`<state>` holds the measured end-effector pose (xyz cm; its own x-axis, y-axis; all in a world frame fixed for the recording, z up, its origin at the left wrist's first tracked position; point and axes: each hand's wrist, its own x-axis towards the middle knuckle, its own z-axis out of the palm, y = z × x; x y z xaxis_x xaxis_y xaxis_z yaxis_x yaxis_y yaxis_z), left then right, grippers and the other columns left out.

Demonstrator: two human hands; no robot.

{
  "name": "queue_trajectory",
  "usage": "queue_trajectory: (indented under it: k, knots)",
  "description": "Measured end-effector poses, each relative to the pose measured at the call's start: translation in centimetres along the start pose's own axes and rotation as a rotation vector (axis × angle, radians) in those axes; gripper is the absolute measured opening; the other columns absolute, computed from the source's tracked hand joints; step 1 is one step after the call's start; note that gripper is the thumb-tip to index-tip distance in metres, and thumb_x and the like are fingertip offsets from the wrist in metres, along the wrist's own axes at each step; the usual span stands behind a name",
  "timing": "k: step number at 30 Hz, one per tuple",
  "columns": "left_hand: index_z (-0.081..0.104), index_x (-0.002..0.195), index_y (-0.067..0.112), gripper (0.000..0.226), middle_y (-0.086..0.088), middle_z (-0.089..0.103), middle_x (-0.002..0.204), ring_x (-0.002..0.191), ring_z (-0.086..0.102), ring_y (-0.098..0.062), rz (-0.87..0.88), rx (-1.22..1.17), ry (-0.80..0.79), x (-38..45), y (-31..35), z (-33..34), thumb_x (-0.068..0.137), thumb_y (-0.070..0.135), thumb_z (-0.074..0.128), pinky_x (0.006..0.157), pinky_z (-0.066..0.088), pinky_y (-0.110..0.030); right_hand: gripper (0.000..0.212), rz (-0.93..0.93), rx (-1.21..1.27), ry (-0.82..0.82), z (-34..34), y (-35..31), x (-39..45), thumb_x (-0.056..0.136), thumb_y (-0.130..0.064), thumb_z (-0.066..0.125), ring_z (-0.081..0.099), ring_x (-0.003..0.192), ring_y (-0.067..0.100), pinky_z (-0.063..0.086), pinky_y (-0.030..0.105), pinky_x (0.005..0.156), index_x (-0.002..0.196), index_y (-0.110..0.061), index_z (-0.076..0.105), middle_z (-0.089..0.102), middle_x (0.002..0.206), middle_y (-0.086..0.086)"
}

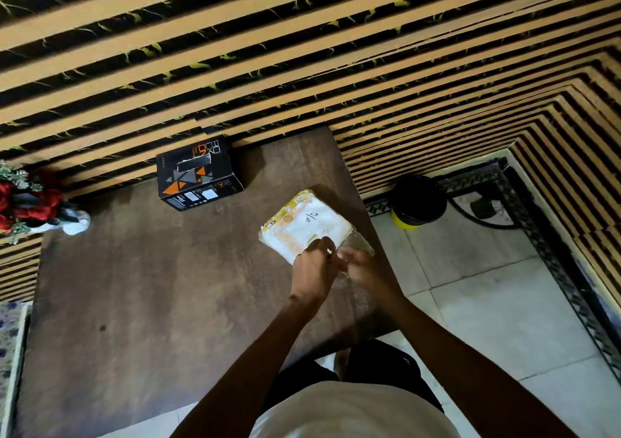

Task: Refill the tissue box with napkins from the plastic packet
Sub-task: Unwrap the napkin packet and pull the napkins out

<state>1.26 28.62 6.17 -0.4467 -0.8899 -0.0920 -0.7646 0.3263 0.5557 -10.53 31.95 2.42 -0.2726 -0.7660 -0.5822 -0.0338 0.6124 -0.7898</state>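
Observation:
A plastic packet of white napkins [304, 224], printed in yellow and orange, lies near the right edge of the brown wooden table [151, 286]. My left hand [314, 268] pinches the packet's near edge. Beside it, my right hand [361, 266] grips the clear plastic flap at the packet's near right corner. The black tissue box [198, 172], with orange and grey triangles and a slot on top, stands at the back of the table against the wall, well left of the packet and apart from both hands.
A white vase with red flowers [32, 207] stands at the table's back left corner. A black and yellow bin [416, 202] sits on the tiled floor right of the table. The striped wall runs along the table's far edge.

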Motion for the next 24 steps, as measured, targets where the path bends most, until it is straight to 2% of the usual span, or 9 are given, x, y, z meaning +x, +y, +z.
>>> queue_trajectory:
  k: [2, 5, 9, 11, 12, 14, 17, 20, 24]
  knots:
    - [0.059, 0.093, 0.024, 0.018, 0.000, 0.071, 0.091, 0.073, 0.068, -0.023, 0.066, 0.033, -0.003, -0.5, 0.0, 0.0, 0.092, 0.039, 0.049, 0.060, 0.053, -0.038, 0.007, 0.006, 0.026, -0.025, 0.0, 0.5, -0.1, 0.087, -0.012, 0.065, 0.060, 0.064, 0.003, 0.048, 0.013, 0.058, 0.090, -0.005, 0.065, 0.059, 0.077, 0.000]
    - [0.060, 0.094, 0.025, 0.023, 0.004, 0.072, 0.092, 0.076, 0.068, -0.018, 0.108, 0.012, 0.000, -0.2, -0.6, -0.5, 0.096, 0.040, 0.043, 0.063, 0.053, -0.035, 0.014, 0.111, 0.252, -0.073, 0.4, 0.8, -0.1, 0.099, -0.007, 0.044, 0.059, 0.072, -0.013, 0.046, 0.002, 0.064, 0.112, -0.011, 0.047, 0.052, 0.093, -0.009]
    - [0.053, 0.124, 0.012, 0.034, -0.012, 0.060, 0.125, 0.108, 0.060, -0.031, -0.191, -0.024, 0.071, 4.8, -5.1, -2.0, 0.093, 0.025, 0.053, 0.084, 0.053, -0.042, 0.020, 0.304, 0.390, -0.040, 1.4, -0.3, 3.5, 0.091, -0.022, 0.063, 0.062, 0.049, -0.003, 0.049, 0.013, 0.047, 0.107, -0.012, 0.056, 0.060, 0.088, 0.001]
    - [0.043, 0.136, 0.007, 0.049, -0.020, 0.052, 0.134, 0.119, 0.052, -0.038, -0.287, 0.064, -0.044, 7.7, -8.4, -2.4, 0.092, 0.024, 0.055, 0.095, 0.048, -0.048, 0.041, 0.374, 0.432, -0.022, 1.8, 0.0, 5.6, 0.088, -0.022, 0.067, 0.071, 0.098, 0.013, 0.056, 0.024, 0.079, 0.125, -0.013, 0.051, 0.062, 0.119, 0.010]
    - [0.044, 0.136, 0.004, 0.048, -0.023, 0.053, 0.133, 0.118, 0.053, -0.041, -0.303, 0.045, -0.102, 8.8, -9.7, -2.4, 0.092, 0.023, 0.055, 0.096, 0.047, -0.046, 0.048, 0.408, 0.432, -0.001, 1.7, -0.1, 6.0, 0.088, -0.020, 0.067, 0.061, 0.119, 0.028, 0.051, 0.034, 0.094, 0.130, -0.009, 0.048, 0.056, 0.133, 0.015]
    - [0.057, 0.125, 0.000, 0.035, -0.025, 0.064, 0.119, 0.108, 0.061, -0.039, -0.344, -0.051, -0.173, 10.2, -11.2, -2.4, 0.094, 0.018, 0.053, 0.087, 0.047, -0.038, 0.045, 0.390, 0.366, 0.066, 1.7, 0.7, 6.6, 0.087, -0.017, 0.067, 0.057, 0.121, 0.039, 0.051, 0.042, 0.093, 0.127, -0.002, 0.051, 0.055, 0.135, 0.025]
    - [0.068, 0.109, 0.003, 0.027, -0.022, 0.070, 0.109, 0.100, 0.065, -0.036, -0.437, -0.118, -0.126, 11.1, -12.3, -2.2, 0.094, 0.017, 0.052, 0.081, 0.047, -0.034, 0.040, 0.310, 0.457, 0.014, 1.8, 0.2, 7.1, 0.075, -0.017, 0.078, 0.060, 0.115, 0.030, 0.048, 0.045, 0.098, 0.112, -0.018, 0.062, 0.063, 0.125, 0.010]
    - [0.072, 0.097, 0.004, 0.028, -0.023, 0.072, 0.096, 0.090, 0.067, -0.034, -0.556, -0.181, -0.058, 11.2, -13.6, -1.8, 0.093, 0.026, 0.054, 0.074, 0.048, -0.035, 0.059, 0.366, 0.563, -0.174, 2.5, -1.1, 7.2, 0.072, -0.030, 0.081, 0.051, 0.125, 0.031, 0.036, 0.052, 0.111, 0.125, -0.024, 0.055, 0.057, 0.136, 0.005]
    - [0.074, 0.065, 0.021, 0.016, -0.010, 0.062, 0.063, 0.070, 0.058, -0.020, -0.736, -0.480, -0.043, 10.7, -15.3, -1.2, 0.080, 0.027, 0.070, 0.066, 0.041, -0.027, 0.045, 0.316, 0.605, -0.133, 2.0, -1.8, 6.3, 0.081, -0.020, 0.073, 0.056, 0.124, 0.029, 0.043, 0.051, 0.105, 0.124, -0.020, 0.059, 0.065, 0.128, 0.006]
